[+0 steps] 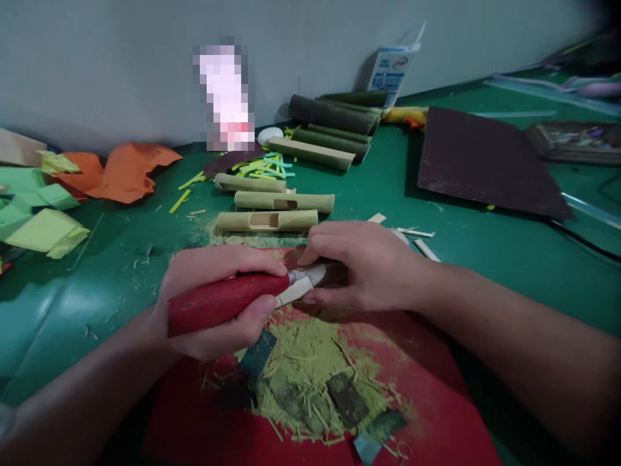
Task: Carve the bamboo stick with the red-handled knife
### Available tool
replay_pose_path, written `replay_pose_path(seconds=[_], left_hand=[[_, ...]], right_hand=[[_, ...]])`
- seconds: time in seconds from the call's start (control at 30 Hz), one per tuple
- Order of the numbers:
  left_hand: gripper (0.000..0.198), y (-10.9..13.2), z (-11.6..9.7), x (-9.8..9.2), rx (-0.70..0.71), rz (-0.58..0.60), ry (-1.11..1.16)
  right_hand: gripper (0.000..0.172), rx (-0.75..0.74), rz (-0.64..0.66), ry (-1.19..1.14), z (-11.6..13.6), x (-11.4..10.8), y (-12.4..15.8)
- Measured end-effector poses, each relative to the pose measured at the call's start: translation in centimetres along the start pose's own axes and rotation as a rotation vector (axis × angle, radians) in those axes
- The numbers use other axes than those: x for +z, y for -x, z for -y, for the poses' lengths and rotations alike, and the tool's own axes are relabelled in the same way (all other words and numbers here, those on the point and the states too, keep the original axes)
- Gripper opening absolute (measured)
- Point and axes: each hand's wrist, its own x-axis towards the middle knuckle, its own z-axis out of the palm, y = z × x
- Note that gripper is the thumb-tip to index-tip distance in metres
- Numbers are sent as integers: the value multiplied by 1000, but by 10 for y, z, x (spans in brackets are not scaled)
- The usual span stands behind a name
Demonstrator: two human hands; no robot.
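My left hand [213, 291] is wrapped around the red wooden handle [223, 301] of a carving tool. Its metal collar points right, and the blade is mostly hidden by my right fingers. A pale bamboo piece [295, 291] with dark marked lines lies against the tool's tip, and my right hand [356, 265] pinches it between thumb and fingers. Both hands are above a red board [427, 388] strewn with greenish bamboo dust [310, 349], fibres and dark sandpaper scraps [347, 398]. Just beyond are bamboo tubes, the nearest tube [233, 222] having a rectangular opening.
Green bamboo lengths [334, 116] lie near the wall beside a milk carton [392, 71]. Orange paper [130, 171] and light green paper [48, 233] are at left. A dark brown sheet [480, 162] lies at right, with a black cable [587, 239]. Yellow strips [257, 168] are scattered behind the tubes.
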Motion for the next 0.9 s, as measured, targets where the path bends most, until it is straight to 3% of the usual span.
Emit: replay_pose_path(seconds=[0.23,0.43,0.67,0.9], left_hand=[[18,-4,-2,2,19,-34,30],[22,-6,2,1,30,32,55],[19,-8,2,5,114,-1,61],[18,-5,3,11,85,-66,89]], right_hand=[[30,17,10,-18,0,-1,-1],[29,22,28,0,2,-1,-1],[28,19,22,0,2,-1,-2],[27,0,20,-1,1,-1,-2]])
